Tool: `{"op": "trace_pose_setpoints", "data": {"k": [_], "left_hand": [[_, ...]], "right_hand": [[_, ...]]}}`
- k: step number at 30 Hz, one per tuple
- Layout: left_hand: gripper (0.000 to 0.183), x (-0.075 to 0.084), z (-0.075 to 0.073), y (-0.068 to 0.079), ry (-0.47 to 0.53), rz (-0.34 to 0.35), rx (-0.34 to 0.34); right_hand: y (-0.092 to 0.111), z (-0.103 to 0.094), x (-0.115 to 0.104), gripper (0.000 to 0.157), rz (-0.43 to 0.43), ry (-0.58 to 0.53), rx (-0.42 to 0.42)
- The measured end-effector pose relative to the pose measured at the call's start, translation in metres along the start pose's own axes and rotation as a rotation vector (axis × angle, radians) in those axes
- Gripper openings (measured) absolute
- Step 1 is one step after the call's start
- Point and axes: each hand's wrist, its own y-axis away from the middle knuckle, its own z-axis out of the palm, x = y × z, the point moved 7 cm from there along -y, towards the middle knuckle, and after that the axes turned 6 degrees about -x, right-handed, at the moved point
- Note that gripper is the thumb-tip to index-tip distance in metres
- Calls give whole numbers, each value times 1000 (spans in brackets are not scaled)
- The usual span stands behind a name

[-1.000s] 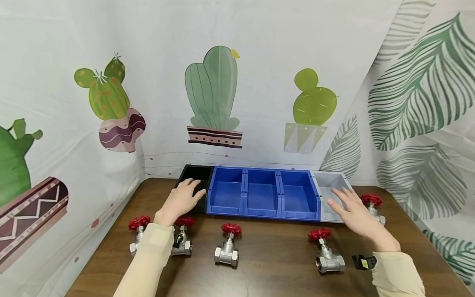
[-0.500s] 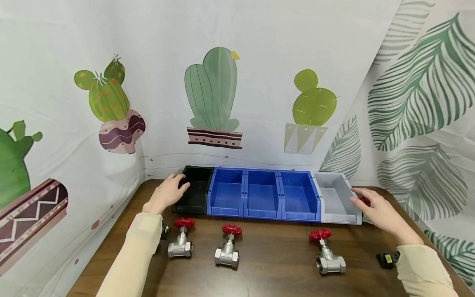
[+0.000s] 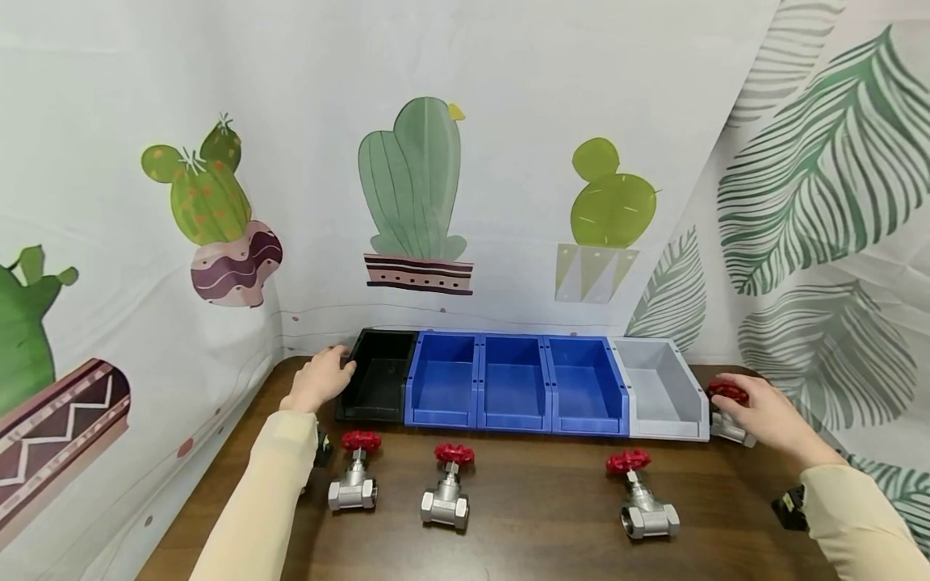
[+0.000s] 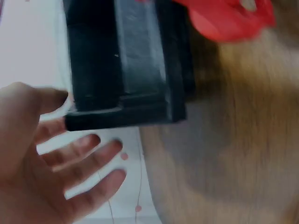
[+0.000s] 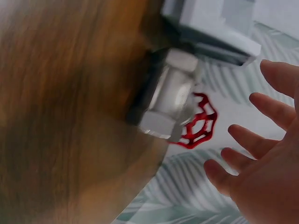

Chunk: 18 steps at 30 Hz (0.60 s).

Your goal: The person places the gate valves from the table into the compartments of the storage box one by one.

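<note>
My left hand [image 3: 318,381] is beside the left wall of the black bin [image 3: 374,387]. In the left wrist view its fingers [image 4: 91,163] are spread around the bin's corner, holding nothing. Over at the far right, my right hand [image 3: 772,413] hovers close by a metal gate valve [image 3: 732,429] with a red handwheel [image 3: 729,392]. The right wrist view shows loosely extended fingers [image 5: 254,140] apart from that valve's red wheel [image 5: 202,122]. The valve lies on the table, right of the grey bin [image 3: 664,391].
Three blue bins [image 3: 514,387] stand between the black and grey ones, in one row at the back. More red-wheeled valves lie in front: one at left [image 3: 353,484], one near the middle [image 3: 446,499] and one at right [image 3: 645,508]. A printed cloth [image 3: 508,161] hangs behind the wooden table [image 3: 538,500].
My right hand has moved right, from over the grey bin to the valve beside it. My left hand has shifted left from over the black bin to its outer side.
</note>
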Motion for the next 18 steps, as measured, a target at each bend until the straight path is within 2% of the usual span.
{"op": "trace_pose_setpoints", "data": {"k": [4, 14, 18], "left_hand": [[44, -2, 1, -4, -44, -33, 19], [38, 2, 5, -13, -61, -42, 10], [38, 2, 9, -16, -82, -36, 18]], "right_hand": [[1, 5, 12, 33, 37, 22, -43], [1, 17, 32, 52, 117, 4, -168], [4, 20, 39, 55, 143, -23, -187]]}}
